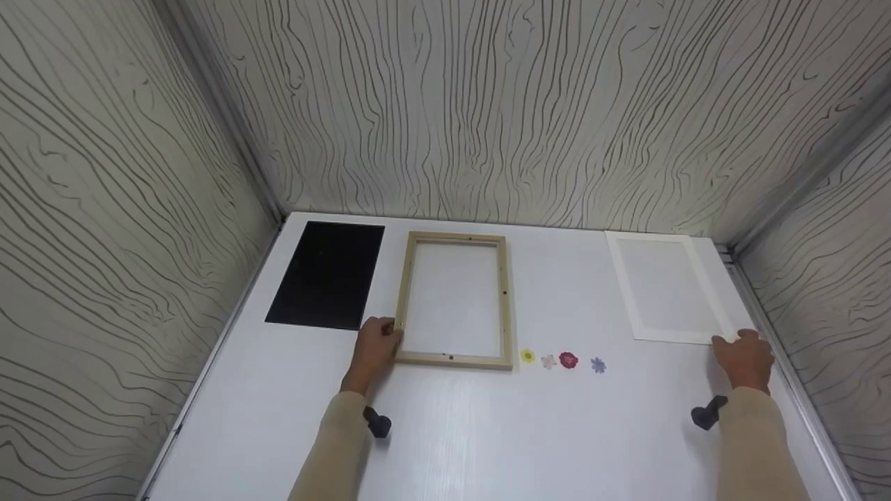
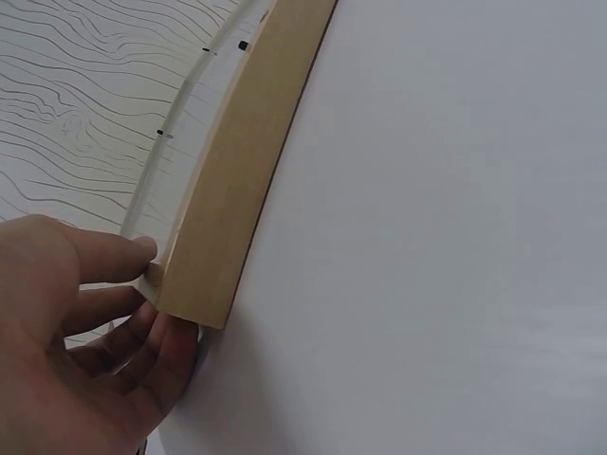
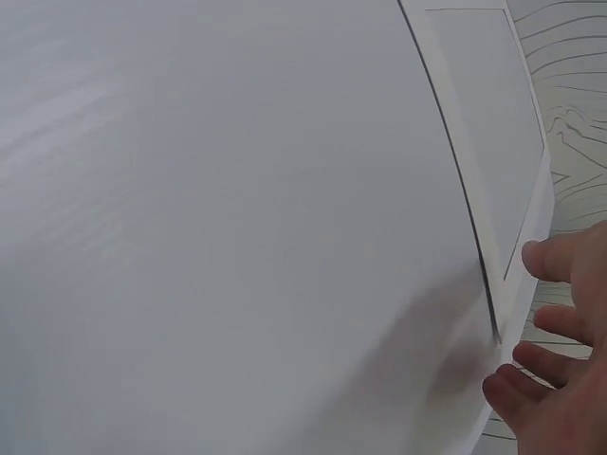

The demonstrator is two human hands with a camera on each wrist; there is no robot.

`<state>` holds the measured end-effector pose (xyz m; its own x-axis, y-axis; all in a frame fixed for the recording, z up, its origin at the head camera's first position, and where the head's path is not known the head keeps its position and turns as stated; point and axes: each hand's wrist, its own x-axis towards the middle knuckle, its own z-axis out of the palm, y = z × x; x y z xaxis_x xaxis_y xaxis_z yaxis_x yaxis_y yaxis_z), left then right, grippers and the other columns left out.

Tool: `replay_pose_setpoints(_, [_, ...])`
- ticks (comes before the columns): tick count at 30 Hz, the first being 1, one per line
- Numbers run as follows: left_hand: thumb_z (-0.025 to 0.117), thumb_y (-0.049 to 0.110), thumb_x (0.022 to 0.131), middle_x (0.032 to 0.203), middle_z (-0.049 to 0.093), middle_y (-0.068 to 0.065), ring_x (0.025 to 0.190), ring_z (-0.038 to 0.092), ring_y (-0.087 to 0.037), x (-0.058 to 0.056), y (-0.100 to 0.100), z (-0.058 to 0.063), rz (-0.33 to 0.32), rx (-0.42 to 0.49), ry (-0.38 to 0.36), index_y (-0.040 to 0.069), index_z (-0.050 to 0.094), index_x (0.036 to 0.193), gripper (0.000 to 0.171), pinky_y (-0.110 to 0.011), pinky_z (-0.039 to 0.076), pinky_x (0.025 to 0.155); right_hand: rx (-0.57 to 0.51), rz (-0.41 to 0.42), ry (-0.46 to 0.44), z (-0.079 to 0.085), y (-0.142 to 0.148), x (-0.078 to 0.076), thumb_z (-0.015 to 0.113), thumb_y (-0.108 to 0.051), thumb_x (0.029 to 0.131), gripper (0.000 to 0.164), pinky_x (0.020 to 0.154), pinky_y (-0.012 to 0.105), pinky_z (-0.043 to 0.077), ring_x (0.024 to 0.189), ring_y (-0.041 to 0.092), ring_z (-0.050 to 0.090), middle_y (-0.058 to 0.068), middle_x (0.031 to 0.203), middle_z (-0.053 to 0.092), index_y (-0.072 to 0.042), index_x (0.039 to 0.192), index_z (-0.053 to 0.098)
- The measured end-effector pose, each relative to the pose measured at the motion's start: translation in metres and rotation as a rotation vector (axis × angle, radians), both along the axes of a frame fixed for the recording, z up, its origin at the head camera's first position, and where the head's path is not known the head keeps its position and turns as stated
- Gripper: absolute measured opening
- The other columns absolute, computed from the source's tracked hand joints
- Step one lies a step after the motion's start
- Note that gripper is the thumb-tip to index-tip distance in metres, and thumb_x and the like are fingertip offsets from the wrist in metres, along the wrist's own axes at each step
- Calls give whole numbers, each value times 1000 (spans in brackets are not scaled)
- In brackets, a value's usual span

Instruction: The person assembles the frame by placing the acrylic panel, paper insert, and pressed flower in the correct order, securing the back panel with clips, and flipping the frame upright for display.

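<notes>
A light wooden picture frame [image 1: 507, 306] lies in the middle of the white table. At its left side, close to the near corner, my left hand [image 1: 376, 344] grips the wood. The left wrist view has the thumb above the frame's end [image 2: 223, 227] and the other fingers curled beneath it. On the right of the table is a white mat board [image 1: 626, 292] with a rectangular window. My right hand [image 1: 746, 358] is at the mat's near right corner. Its fingers [image 3: 560, 322] are spread loosely beside the mat edge, with nothing pinched between them in the right wrist view.
Left of the frame lies a black rectangular panel [image 1: 327, 275]. Four small flat flowers sit in a row right of the frame: yellow [image 1: 527, 356], pale pink [image 1: 548, 361], red [image 1: 569, 360] and lavender [image 1: 598, 365]. Wood-grain-patterned walls [image 1: 445, 111] enclose the table [image 1: 522, 438].
</notes>
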<state>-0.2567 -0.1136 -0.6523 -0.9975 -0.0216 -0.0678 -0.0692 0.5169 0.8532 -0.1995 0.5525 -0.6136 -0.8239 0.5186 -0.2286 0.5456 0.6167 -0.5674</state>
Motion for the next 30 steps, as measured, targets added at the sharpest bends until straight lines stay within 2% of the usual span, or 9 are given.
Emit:
replay_pose_setpoints(4, [67, 12, 101, 107, 64, -14, 102, 63, -26, 0, 1, 0, -3, -9, 9, -9, 69, 131, 37, -48, 55, 100, 21, 33, -12, -12, 0, -1, 45, -36, 107, 77, 111, 76, 32, 139, 70, 25, 52, 154, 22, 15, 160, 21])
replay_pose_setpoints(10, [66, 11, 102, 107, 62, -13, 98, 59, -23, 0, 0, -2, -19, 1, 26, -6, 63, 140, 42, -44, 55, 94, 101, 88, 0, -17, -10, 0, 43, -38, 108, 73, 100, 75, 37, 129, 68, 34, 50, 150, 31, 17, 156, 32])
replay_pose_setpoints(14, [64, 8, 103, 109, 60, -13, 96, 56, -21, 0, -2, -4, -67, -7, 70, 1, 59, 149, 47, -40, 51, 88, 137, 68, 37, -21, -16, 3, 49, -37, 108, 69, 91, 70, 41, 117, 62, 42, 49, 135, 43, 22, 144, 44])
replay_pose_setpoints(18, [64, 7, 103, 110, 62, -15, 97, 58, -22, -1, -3, -5, -86, -27, 101, 3, 63, 146, 44, -39, 52, 88, 193, 54, 54, -21, -20, 4, 56, -33, 106, 64, 86, 67, 43, 107, 58, 45, 46, 118, 49, 27, 128, 51])
replay_pose_setpoints(20, [64, 8, 103, 110, 62, -15, 98, 59, -22, -1, -4, -4, -88, -24, 96, 3, 64, 146, 43, -40, 52, 89, 205, 50, 55, -19, -21, 4, 58, -31, 105, 62, 87, 68, 43, 107, 58, 45, 46, 116, 49, 28, 124, 52])
replay_pose_setpoints(24, [63, 10, 103, 114, 62, -14, 102, 58, -23, 0, -7, -2, -101, -3, 57, 4, 61, 149, 46, -42, 52, 94, 152, 19, 42, -14, -23, 4, 60, -32, 101, 69, 94, 70, 40, 113, 59, 42, 48, 123, 46, 29, 130, 45])
replay_pose_setpoints(30, [62, 11, 102, 123, 58, -14, 109, 56, -24, 0, -13, -3, -150, 38, -19, 9, 54, 156, 55, -45, 50, 101, 55, -30, 13, -11, -24, 5, 69, -37, 96, 92, 100, 72, 39, 120, 61, 38, 54, 135, 36, 30, 145, 29])
